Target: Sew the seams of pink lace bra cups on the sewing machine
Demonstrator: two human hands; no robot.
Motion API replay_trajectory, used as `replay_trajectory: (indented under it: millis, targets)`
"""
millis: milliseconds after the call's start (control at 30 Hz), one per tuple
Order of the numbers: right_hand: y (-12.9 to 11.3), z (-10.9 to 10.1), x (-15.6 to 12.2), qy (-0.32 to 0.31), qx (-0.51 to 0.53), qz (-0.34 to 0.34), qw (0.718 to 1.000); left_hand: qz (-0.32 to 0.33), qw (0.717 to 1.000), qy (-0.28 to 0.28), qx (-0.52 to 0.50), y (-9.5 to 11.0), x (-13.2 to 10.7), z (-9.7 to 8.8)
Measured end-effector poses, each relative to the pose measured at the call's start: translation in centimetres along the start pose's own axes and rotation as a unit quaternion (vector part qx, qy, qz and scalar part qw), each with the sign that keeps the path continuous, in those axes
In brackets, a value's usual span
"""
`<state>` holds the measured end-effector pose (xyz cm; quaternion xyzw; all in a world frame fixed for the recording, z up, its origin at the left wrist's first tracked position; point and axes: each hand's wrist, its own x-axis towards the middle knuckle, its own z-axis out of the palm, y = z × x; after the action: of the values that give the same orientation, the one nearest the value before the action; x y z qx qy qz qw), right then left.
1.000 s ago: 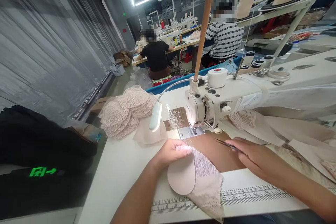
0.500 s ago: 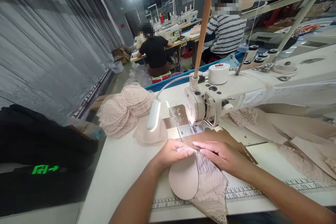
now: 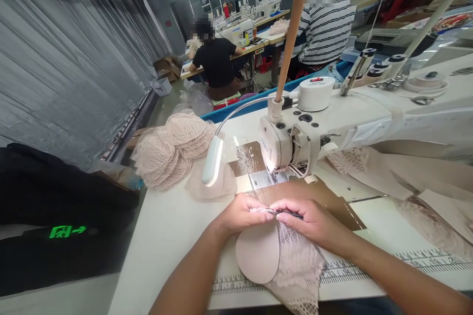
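My left hand (image 3: 248, 214) pinches the top edge of a beige lace piece (image 3: 299, 261) between thumb and fingers. Joined to or lying against that lace is a smooth, rounded beige bra cup (image 3: 257, 255), hanging below my left fingers. My right hand (image 3: 306, 216) is closed at the same edge, its fingertips almost meeting the left ones. A slim dark metal tool (image 3: 295, 214) shows between its thumb and forefinger; its exact kind is partly hidden. Both hands are just in front of the white sewing machine (image 3: 275, 150), apart from its needle.
Stacked lace cups (image 3: 162, 157) and a sheer beige piece (image 3: 192, 182) lie left of the small lamp (image 3: 212, 160). More beige fabric (image 3: 388, 174) is under the machine arm at right. A printed ruler (image 3: 347, 268) runs along the table's front. Two people sit at tables beyond.
My right fingers have curled in and drawn closer to my left fingertips, turning the dark tool more level. The cup and lace stay nearly in place. The camera view has shifted slightly.
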<state>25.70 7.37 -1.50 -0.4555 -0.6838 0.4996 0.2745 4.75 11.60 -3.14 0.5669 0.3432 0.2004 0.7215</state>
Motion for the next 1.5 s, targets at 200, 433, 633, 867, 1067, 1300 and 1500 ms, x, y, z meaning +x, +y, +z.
replay_trajectory:
  millis: [200,433,633,867,1067,1300,1500]
  targets:
    - [0.2,-0.1,-0.1,0.006,0.006,0.007,1.000,-0.015,1.000,0.004,0.014,0.1,-0.1,0.1]
    - [0.6,-0.4,-0.2,-0.019,0.001,0.002,1.000,-0.022,0.999,0.024,0.018,-0.4,0.1,0.2]
    - [-0.4,0.3,0.0,-0.002,-0.049,-0.011,0.999,-0.037,0.999,0.017,0.033,0.4,0.1,0.7]
    - [-0.3,0.5,0.0,0.020,-0.067,0.019,0.997,-0.026,0.999,0.002,0.047,0.0,0.3,0.7]
    - [1.1,0.4,0.3,0.045,0.014,0.028,0.998,-0.020,0.998,0.021,0.056,-0.7,0.3,0.7]
    - [0.6,0.5,0.3,0.018,-0.008,0.019,1.000,0.044,0.987,0.116,0.107,0.0,0.4,0.1]
    - [0.9,-0.3,-0.1,0.034,-0.002,0.016,0.999,0.093,0.953,0.261,0.121,2.1,-1.8,-2.2]
